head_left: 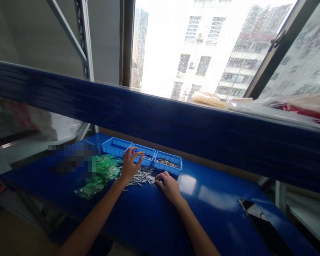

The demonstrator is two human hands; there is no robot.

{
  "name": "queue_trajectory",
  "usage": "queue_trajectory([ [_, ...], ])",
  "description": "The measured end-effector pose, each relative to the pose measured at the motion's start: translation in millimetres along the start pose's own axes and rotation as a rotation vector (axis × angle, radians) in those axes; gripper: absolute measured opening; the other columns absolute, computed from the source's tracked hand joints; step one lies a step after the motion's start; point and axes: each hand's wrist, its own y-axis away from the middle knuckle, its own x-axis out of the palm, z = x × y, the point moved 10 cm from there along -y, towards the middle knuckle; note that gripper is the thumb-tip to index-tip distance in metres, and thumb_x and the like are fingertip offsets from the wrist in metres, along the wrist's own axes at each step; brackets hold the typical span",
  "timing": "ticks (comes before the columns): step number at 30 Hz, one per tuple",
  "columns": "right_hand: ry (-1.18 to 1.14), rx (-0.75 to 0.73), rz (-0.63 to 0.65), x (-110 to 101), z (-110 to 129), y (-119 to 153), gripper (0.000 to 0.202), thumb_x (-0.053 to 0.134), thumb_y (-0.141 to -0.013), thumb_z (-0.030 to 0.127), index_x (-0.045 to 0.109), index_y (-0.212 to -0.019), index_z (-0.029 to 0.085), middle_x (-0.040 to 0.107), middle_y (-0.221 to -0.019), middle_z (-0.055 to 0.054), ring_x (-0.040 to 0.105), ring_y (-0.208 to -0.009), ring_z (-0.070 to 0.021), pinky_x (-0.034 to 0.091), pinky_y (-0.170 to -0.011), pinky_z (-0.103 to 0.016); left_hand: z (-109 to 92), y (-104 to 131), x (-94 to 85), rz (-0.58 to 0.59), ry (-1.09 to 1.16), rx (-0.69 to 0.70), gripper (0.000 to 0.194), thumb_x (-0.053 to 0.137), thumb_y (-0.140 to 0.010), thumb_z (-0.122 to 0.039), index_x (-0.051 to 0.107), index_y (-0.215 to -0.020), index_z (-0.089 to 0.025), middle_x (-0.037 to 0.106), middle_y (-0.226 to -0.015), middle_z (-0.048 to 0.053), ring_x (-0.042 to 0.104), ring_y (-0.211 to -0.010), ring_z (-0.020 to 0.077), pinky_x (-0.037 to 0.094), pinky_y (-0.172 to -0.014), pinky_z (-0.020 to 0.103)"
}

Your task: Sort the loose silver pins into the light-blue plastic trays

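Bare forearms (104,206) reach toward metal pins (139,176) heaped on the blue table (146,217). The left hand's (129,166) thumb and forefinger nearly meet; the right hand's (170,186) fingers curl narrowly. Cannot tell whether either grips anything. Blue bins (155,153) stand behind.

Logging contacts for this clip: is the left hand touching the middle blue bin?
Cannot tell. In the head view, the only one, the left hand overlaps the middle blue bin, hiding any contact or gap.
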Motion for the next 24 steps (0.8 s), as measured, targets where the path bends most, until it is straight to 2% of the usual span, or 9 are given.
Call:
queue_trajectory([
  [3,-0.007,-0.024,0.021,3,-1,0,0.015,0.052,-0.078,0.036,0.064,-0.082,0.027,0.058,-0.090,0.001,0.056,-0.071,-0.0129,0.032,-0.054,-0.023,-31,14,1.2,0.027,0.036,0.064,0.020,0.048,-0.082,-0.030,0.066,-0.089,-0.024,0.054,-0.100,0.006,0.049,-0.090,0.0185,0.035,-0.084,0.034],
  [5,-0.035,-0.034,0.018,3,-2,0,0.016,0.053,-0.076,0.037,0.064,-0.078,0.026,0.058,-0.091,0.001,0.055,-0.070,-0.0125,0.034,-0.055,-0.023,-54,26,16.6,0.181,0.085,0.169,0.020,0.047,-0.082,-0.030,0.066,-0.090,-0.025,0.056,-0.103,0.005,0.049,-0.096,0.0195,0.034,-0.086,0.034],
  [7,-0.091,-0.008,-0.024,0,-7,0,0.018,0.054,-0.075,0.039,0.064,-0.078,0.025,0.060,-0.088,0.001,0.055,-0.066,-0.0127,0.036,-0.054,-0.024,-65,37,33.2,0.347,0.141,0.238,0.020,0.049,-0.081,-0.033,0.066,-0.090,-0.026,0.057,-0.105,0.005,0.050,-0.099,0.0204,0.034,-0.087,0.035],
  [10,-0.257,0.057,-0.153,-11,-18,-1,0.026,0.050,-0.077,0.043,0.064,-0.079,0.021,0.064,-0.076,-0.001,0.055,-0.063,-0.0144,0.039,-0.055,-0.025,-57,45,51.4,0.515,0.216,0.222,0.020,0.053,-0.079,-0.037,0.066,-0.089,-0.025,0.059,-0.102,0.004,0.052,-0.096,0.0197,0.034,-0.086,0.035],
  [12,-0.379,0.074,-0.217,-17,-21,-1,0.031,0.048,-0.079,0.044,0.065,-0.080,0.017,0.065,-0.072,-0.003,0.056,-0.063,-0.0156,0.041,-0.057,-0.026,-46,44,57.8,0.551,0.246,0.170,0.020,0.054,-0.078,-0.036,0.067,-0.088,-0.025,0.060,-0.097,0.004,0.054,-0.093,0.0189,0.034,-0.086,0.035],
  [16,-0.526,0.078,-0.232,-18,-20,-4,0.034,0.053,-0.075,0.046,0.067,-0.079,0.015,0.068,-0.075,-0.006,0.059,-0.067,-0.0178,0.045,-0.062,-0.028,-34,38,61.5,0.532,0.300,0.089,0.017,0.057,-0.076,-0.035,0.068,-0.081,-0.024,0.061,-0.092,0.004,0.054,-0.091,0.0190,0.034,-0.087,0.037],
  [21,-0.686,0.132,-0.254,-13,-27,-6,0.037,0.061,-0.068,0.048,0.069,-0.080,0.015,0.069,-0.076,-0.007,0.062,-0.069,-0.0202,0.048,-0.065,-0.031,-39,38,64.4,0.530,0.362,0.060,0.015,0.061,-0.072,-0.033,0.068,-0.068,-0.021,0.062,-0.088,0.003,0.055,-0.087,0.0181,0.035,-0.087,0.037],
  [24,-0.732,0.114,-0.240,-11,-26,-7,0.037,0.060,-0.068,0.048,0.069,-0.083,0.016,0.069,-0.078,-0.007,0.062,-0.072,-0.0202,0.049,-0.066,-0.031,-38,37,64.7,0.521,0.399,0.021,0.014,0.062,-0.071,-0.032,0.068,-0.065,-0.021,0.062,-0.085,0.003,0.056,-0.084,0.0172,0.037,-0.087,0.036],
])
